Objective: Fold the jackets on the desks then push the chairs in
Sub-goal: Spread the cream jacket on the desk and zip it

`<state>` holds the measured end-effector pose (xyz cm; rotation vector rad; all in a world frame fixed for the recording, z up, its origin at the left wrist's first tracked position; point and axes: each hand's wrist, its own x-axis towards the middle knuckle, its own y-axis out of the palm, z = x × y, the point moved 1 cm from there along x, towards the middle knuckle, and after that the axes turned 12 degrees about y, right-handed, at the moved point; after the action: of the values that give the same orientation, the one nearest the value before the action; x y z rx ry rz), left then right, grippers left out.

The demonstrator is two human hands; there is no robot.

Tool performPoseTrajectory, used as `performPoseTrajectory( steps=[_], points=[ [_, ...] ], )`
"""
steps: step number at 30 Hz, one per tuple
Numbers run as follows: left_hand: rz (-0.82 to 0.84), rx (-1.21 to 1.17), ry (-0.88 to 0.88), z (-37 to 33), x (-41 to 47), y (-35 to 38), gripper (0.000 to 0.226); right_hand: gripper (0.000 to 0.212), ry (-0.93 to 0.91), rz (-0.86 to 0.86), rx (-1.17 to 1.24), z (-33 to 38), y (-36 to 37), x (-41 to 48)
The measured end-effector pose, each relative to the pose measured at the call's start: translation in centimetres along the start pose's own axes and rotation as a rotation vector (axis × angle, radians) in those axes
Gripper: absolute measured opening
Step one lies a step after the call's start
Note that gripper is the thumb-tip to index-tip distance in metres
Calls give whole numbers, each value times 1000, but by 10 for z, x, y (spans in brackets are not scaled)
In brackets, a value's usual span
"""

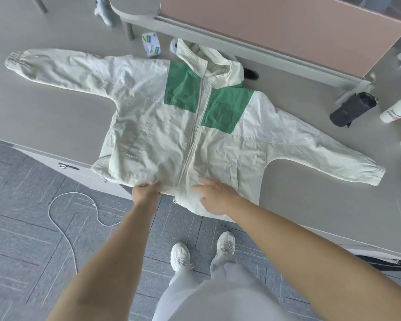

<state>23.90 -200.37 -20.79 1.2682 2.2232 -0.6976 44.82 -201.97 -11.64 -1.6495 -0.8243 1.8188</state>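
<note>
On the pale grey desk top (56,117), a cream hooded cotton jacket with green chest panels (171,140) lies spread front-up, zipped, both sleeves stretched outward and its hem hanging a little over the near edge. The left hand (146,189) sits at that hem just left of the zipper, fingers curled and pinched on the fabric edge, forearm reaching straight up from below. The right hand (215,196) lies flat on the hem just right of the zipper, palm down, fingers spread and gripping nothing. A black rolled bundle (352,108) rests well apart near the jacket's far sleeve, beside a white bottle (398,108).
</note>
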Motion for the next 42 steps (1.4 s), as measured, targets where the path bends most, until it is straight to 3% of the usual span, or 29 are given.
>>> performPoseTrajectory(
  steps=[3, 8, 10, 14, 20, 25, 29, 32, 37, 42],
  points=[
    [-60, -160, 23, 8, -3, -13, 45, 58, 10, 52, -50, 20, 1, 19],
    [-126, 147, 176, 23, -7, -48, 27, 67, 21, 54, -60, 23, 11, 34],
    [-51, 300, 236, 28, -11, -51, 13, 65, 1, 87, -61, 21, 9, 34],
    [62, 521, 256, 35, -17, -42, 14, 67, 4, 150, -56, 17, 9, 34],
    [213, 770, 173, 28, -16, -39, 32, 66, -2, 192, -87, 16, 5, 38],
    [258, 997, 395, -6, -44, -5, 30, 49, 5, 133, 70, -1, -18, 37],
    [446, 1070, 719, -41, -66, 53, 35, 49, 92, 14, 220, -51, -42, 30],
    [593, 1168, 854, -60, -82, 108, 41, 50, 194, -30, 316, -108, -51, 21],
    [787, 1321, 908, -74, -114, 201, 48, 44, 410, -95, 587, -220, -41, 10],
    [894, 1454, 959, -77, -141, 283, 50, 42, 643, -159, 1132, -335, -10, 14]
  ],
)
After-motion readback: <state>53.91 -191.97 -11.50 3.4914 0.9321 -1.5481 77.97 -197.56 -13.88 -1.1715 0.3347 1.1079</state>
